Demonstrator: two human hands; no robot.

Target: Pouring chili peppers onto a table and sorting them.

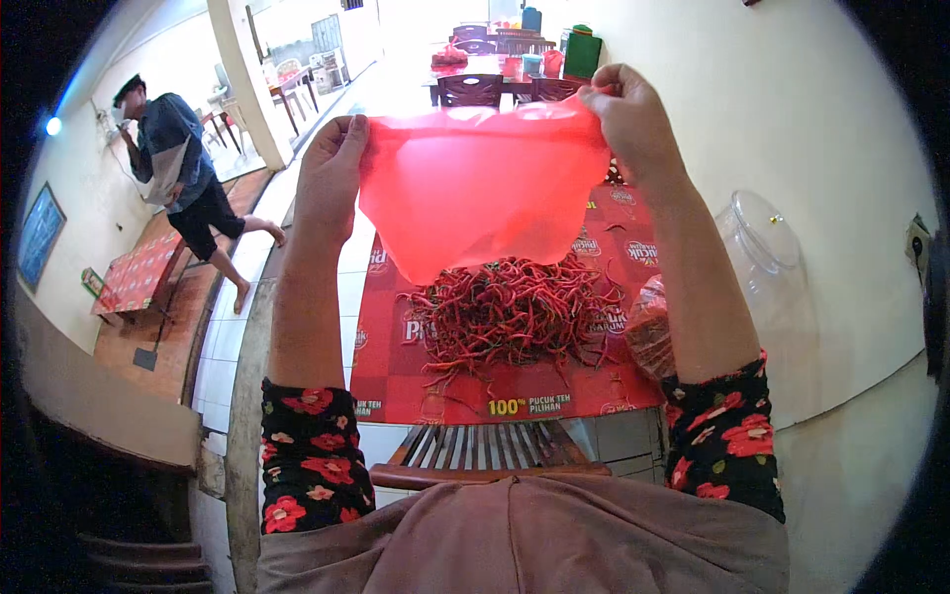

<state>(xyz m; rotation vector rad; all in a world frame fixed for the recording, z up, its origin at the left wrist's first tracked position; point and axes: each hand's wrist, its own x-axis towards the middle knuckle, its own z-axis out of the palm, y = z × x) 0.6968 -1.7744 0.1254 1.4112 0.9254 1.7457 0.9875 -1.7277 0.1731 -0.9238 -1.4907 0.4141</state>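
A thin red plastic bag (482,185) is stretched between my two raised hands, with light shining through it. My left hand (335,167) pinches its upper left corner between thumb and fingers. At the upper right corner, my right hand (631,119) grips the bag's edge. Below the bag, a heap of red chili peppers (519,319) with some green stems lies on a table with a red printed cover (460,408). The bag's lower edge hangs in front of the back of the heap. Right of the heap sits a filled reddish translucent plastic bag (651,327), partly hidden by my right forearm.
A slatted wooden chair (490,471) stands at the table's near edge. A large clear plastic container (772,260) is at the right, by the wall. Another person (178,156) is on the left, beside a low red-covered table (141,273). Farther back is a table with chairs (470,90).
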